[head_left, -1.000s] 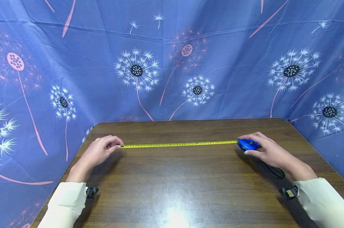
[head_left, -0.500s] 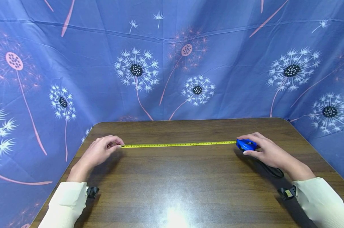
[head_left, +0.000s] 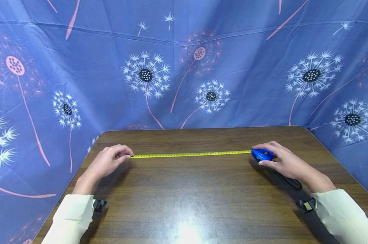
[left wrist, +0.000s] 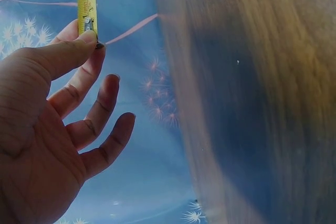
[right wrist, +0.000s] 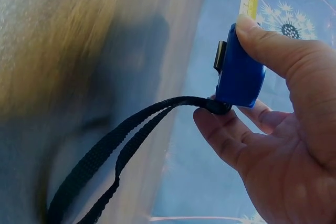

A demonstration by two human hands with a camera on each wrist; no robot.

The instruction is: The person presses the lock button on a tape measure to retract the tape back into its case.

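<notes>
"Where was the tape measure?"

"Right of centre in the head view, in the right hand. Its yellow blade ran leftward in a nearly level line across the middle."

"How did that hand hold it?"

"With bent fingers, partly closed about the blue case. In the right wrist view, the thumb pressed its top, beside the blade, and a black strap looped to the lower left."

"And the left hand?"

"At the left of the head view. Thumb and nearest fingers pinched the blade's metal end hook, seen upper left in the left wrist view; the last two fingers were spread apart and loosely bent."

"Did the blade touch the surface?"

"I couldn't tell. The wood-grain top showed shadows near both hands and a bright glare at bottom centre."

"What else showed?"

"A blue dandelion-print cloth across the upper half, and pale sleeves entering from the lower corners."
</notes>
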